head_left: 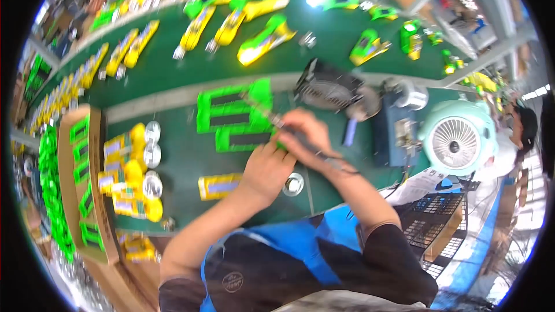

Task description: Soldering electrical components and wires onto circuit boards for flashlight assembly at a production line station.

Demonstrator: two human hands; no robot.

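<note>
My right hand (306, 136) is closed round a soldering iron (277, 121). Its thin metal shaft points up and left over several green plastic casings (234, 107) with dark panels. My left hand (267, 167) meets the right one, its fingers bent and pressed together beside the lowest green casing (234, 140). What those fingers pinch is hidden. Under the left wrist lies a yellow lamp body (219, 186) with a pale strip, partly covered. A round silver reflector (293, 184) shows just past that hand.
Yellow lamps (124, 164) with silver heads and a cardboard box (107, 196) of green casings stand left. A black fan unit (326, 86), blue box (390, 133) and mint fan (457, 138) stand right. Beyond, a green conveyor (167, 75) carries yellow and green lamps.
</note>
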